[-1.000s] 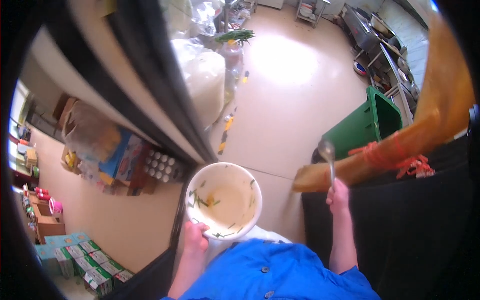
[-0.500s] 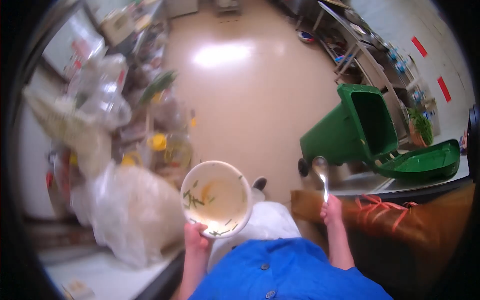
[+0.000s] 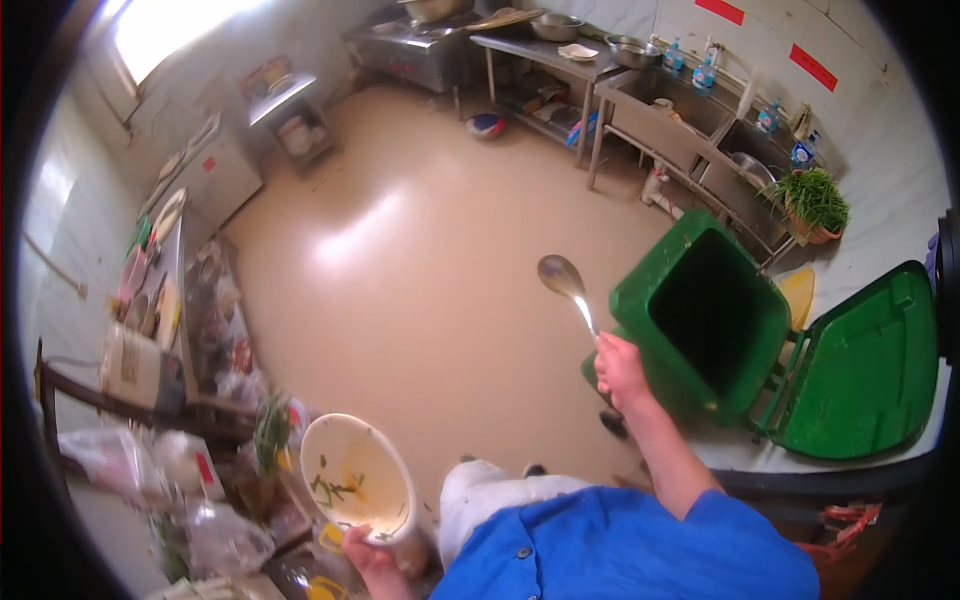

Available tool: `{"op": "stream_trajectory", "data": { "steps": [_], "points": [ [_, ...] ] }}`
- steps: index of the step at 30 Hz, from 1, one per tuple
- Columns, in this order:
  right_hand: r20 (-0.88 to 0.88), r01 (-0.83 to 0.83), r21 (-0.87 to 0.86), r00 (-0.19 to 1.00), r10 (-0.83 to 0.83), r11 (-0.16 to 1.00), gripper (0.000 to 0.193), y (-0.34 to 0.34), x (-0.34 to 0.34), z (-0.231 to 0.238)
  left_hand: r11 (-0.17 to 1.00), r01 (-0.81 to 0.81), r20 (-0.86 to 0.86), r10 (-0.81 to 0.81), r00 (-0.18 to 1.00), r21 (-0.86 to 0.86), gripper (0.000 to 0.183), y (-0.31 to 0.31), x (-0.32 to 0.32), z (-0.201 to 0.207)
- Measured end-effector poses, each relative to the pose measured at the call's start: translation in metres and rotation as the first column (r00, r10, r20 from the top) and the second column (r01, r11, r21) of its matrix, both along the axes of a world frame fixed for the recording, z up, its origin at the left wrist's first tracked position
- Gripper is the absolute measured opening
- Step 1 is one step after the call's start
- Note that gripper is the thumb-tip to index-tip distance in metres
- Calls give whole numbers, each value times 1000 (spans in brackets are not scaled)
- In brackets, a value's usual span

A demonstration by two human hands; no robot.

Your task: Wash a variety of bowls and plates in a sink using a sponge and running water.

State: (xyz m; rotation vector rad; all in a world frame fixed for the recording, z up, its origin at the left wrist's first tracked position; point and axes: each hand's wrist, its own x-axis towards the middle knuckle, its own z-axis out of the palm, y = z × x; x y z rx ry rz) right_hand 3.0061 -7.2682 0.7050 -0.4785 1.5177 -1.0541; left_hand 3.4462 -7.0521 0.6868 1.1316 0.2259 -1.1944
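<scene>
My left hand [image 3: 370,558] grips the near rim of a white bowl [image 3: 388,462]. The bowl is tilted so its inside shows, with several green vegetable scraps and an orange-brown smear in it. My right hand [image 3: 620,368] is closed round the handle of a large metal serving spoon [image 3: 560,275], its head pointing forward over the floor. Just right of that hand stands a green wheeled bin [image 3: 632,290]. Its lid [image 3: 858,372] hangs back on the right, and the inside looks dark.
Along the right wall run a steel sink [image 3: 650,115], soap bottles and a basket of green plants [image 3: 815,200]. A steel table [image 3: 540,60] and a stove [image 3: 415,55] stand at the back. Plastic bags [image 3: 225,535] and a cluttered counter [image 3: 180,290] line the left.
The view has swung, with the bin now larger and nearer my right hand. That hand has reached forward with the spoon. In the picture, the bowl sits lower and further left.
</scene>
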Motion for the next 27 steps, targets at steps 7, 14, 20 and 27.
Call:
{"op": "stream_trajectory", "data": {
  "steps": [7, 14, 20, 27],
  "points": [
    [-51, 272, 40, 962, -269, 962, 32, -328, -72, -52, 948, 279, 212, -244, 946, -153, 60, -441, 25, -113],
    [-76, 669, 93, 743, -665, 737, 26, -544, -204, -48, 849, 525, 180, -508, 842, -58, 64, -910, -152, -65],
    [-35, 840, 29, 543, -839, 542, 30, -718, -374, -60, 725, 684, 161, -668, 726, -78, 70, -1217, -361, -64],
    [-85, 888, 73, 459, -885, 453, 22, -1013, -642, -40, 712, 698, 40, -697, 716, -77, 74, -1473, -624, -41]
  ]
}}
